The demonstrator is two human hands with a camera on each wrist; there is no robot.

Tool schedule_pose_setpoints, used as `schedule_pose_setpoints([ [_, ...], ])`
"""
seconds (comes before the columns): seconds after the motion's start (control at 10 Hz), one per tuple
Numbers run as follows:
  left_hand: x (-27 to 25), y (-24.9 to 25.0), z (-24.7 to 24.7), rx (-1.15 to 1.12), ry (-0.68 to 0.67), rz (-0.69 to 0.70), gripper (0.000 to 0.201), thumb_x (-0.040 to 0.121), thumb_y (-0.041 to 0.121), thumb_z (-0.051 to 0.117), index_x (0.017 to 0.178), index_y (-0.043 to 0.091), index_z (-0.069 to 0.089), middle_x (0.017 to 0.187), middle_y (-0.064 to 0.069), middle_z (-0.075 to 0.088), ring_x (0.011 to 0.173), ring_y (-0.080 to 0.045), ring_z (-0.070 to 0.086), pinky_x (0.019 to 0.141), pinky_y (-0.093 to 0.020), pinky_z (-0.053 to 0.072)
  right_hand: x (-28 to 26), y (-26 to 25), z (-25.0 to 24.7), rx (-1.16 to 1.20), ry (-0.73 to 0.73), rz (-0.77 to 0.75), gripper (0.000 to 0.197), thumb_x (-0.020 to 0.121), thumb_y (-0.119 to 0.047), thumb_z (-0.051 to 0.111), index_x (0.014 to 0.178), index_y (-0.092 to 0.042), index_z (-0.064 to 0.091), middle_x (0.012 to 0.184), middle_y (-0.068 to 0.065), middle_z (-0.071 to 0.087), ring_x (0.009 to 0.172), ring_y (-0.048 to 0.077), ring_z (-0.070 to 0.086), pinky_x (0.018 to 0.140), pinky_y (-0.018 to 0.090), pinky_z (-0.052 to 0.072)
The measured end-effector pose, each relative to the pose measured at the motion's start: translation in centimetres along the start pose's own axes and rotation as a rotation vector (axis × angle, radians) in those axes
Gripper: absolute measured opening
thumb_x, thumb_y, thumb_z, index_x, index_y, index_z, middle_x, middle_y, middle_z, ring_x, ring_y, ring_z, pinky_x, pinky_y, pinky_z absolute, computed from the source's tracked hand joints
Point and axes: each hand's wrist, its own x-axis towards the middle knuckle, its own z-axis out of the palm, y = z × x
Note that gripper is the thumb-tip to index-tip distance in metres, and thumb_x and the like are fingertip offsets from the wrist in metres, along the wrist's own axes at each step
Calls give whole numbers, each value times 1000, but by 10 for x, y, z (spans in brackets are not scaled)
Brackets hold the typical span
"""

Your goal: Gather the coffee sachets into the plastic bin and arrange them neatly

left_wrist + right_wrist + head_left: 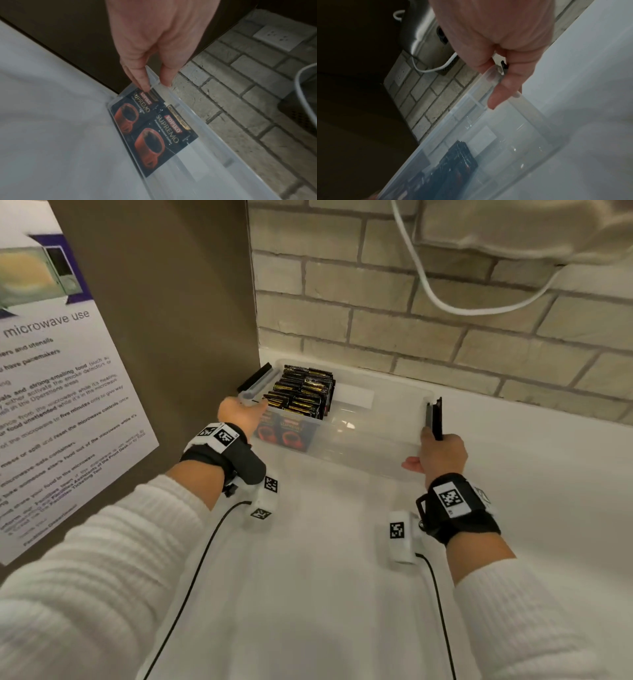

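Observation:
A clear plastic bin (359, 440) stands on the white counter, up against the brick wall. Black Kopiko coffee sachets (301, 392) are packed upright in rows at its left end, and two face the front wall (154, 135). My left hand (239, 414) pinches the bin's left end rim (197, 121), thumb inside by a sachet and a finger outside. At the other end, my right hand (442, 453) grips the rim (513, 135) beside the raised latch, thumb over the edge. The bin's right half holds no sachets (458, 158).
A brown panel with a microwave notice (51, 371) stands close on the left of the bin. The brick wall (411, 330) runs behind it, with a white cable (445, 302) hanging above and a wall socket (278, 36). Black-grey latches (258, 381) stick up at both bin ends.

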Motion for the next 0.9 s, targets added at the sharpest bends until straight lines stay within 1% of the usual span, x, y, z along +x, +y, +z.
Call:
schedule_pose_setpoints([
  [0.1,20,4,1,56,37,-32,46,85,33,65,108,-6,63,107,-23,65,101,-35,62,80,-37,47,7,-6,21,15,-18,-13,29,93,-24,52,107,2,54,97,19,60,37,19,58,33,26,51],
  [0.2,37,2,0,48,88,-67,47,85,33,65,113,-4,61,112,-20,64,104,-33,60,80,-35,45,8,-9,36,8,-24,-16,27,93,-23,52,107,0,52,99,17,59,45,23,60,33,26,51],
  [0.3,46,-1,-2,56,142,-95,46,87,32,62,117,-2,59,115,-18,63,107,-32,59,83,-35,45,5,-9,51,36,-48,-13,28,93,-23,54,109,-2,49,99,14,56,48,24,61,38,30,54],
  [0.4,53,-3,-4,82,164,-92,44,89,33,58,117,-1,58,118,-18,62,109,-33,58,85,-35,44,3,-11,57,39,-64,-10,22,93,-24,54,103,-8,42,100,11,52,51,25,61,39,29,54],
  [0.5,53,-5,-9,63,112,-81,49,87,37,60,115,-2,60,113,-17,64,105,-32,60,79,-31,44,8,-11,55,41,-111,31,30,92,-27,55,108,-5,42,103,12,52,49,24,62,41,29,55],
  [0.6,53,-10,-11,-82,85,-110,59,81,43,60,116,-4,56,112,-17,64,103,-32,62,84,-36,52,9,-9,44,-50,-173,81,57,90,-45,52,127,-3,42,112,13,55,49,23,65,53,32,59],
  [0.7,45,-11,-9,-246,91,-138,38,95,28,46,122,1,46,117,-15,58,105,-31,60,80,-42,56,-2,-6,27,-160,-229,130,64,93,-50,41,142,-12,23,114,10,47,77,27,63,60,37,56],
  [0.8,13,-6,0,-238,-128,-96,20,97,22,44,115,13,50,104,-6,59,81,-17,62,62,-29,53,-17,5,0,-285,-242,144,62,95,-47,37,144,-11,23,113,8,46,87,26,58,60,34,52],
  [0.9,-20,-9,10,-140,-326,12,23,99,22,41,117,14,52,93,-4,57,72,-14,56,63,-25,47,-37,25,-33,-356,-185,124,52,96,-39,43,137,-10,35,112,11,53,86,25,58,64,33,51],
])
